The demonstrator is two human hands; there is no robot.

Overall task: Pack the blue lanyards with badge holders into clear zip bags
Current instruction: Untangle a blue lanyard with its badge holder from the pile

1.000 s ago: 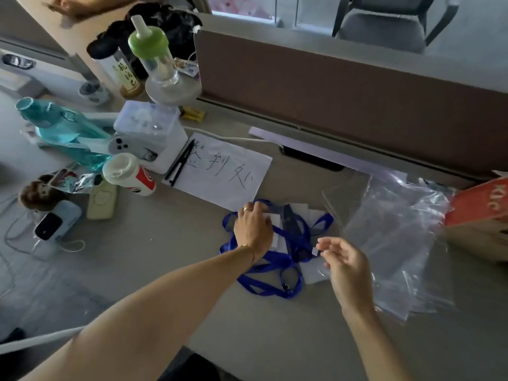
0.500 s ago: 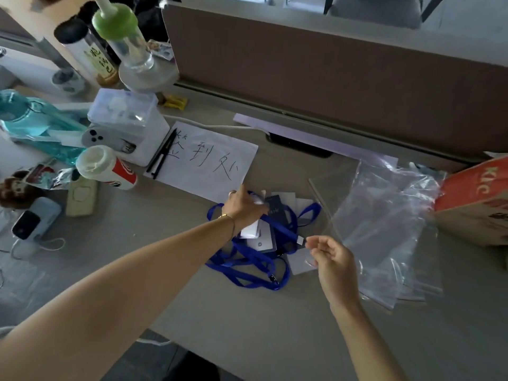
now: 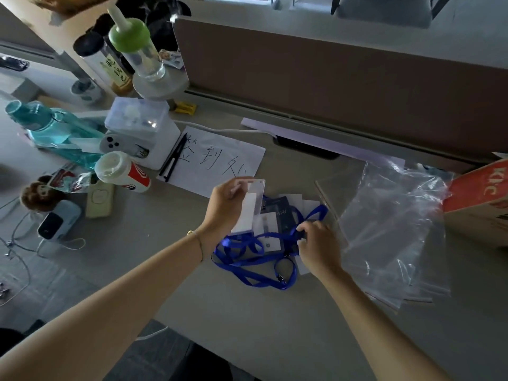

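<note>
Head view looks down on a desk where the left hand [image 3: 226, 200] grips a clear badge holder [image 3: 251, 204], lifted off the pile with its long axis running near to far. Just right of it the right hand [image 3: 316, 240] pinches a strap of the blue lanyards [image 3: 254, 264], which lie tangled on the desk [image 3: 247, 320] between the two hands, over more holders and cards. The clear zip bags [image 3: 393, 226] lie flat in a stack just right of the right hand, well apart from the left. Nothing is bagged yet, as far as I can judge. The coming move turns on this: the bags are to the right, so the right hand is the nearer one to take a bag, while the lifted holder must travel rightward across the pile
</note>
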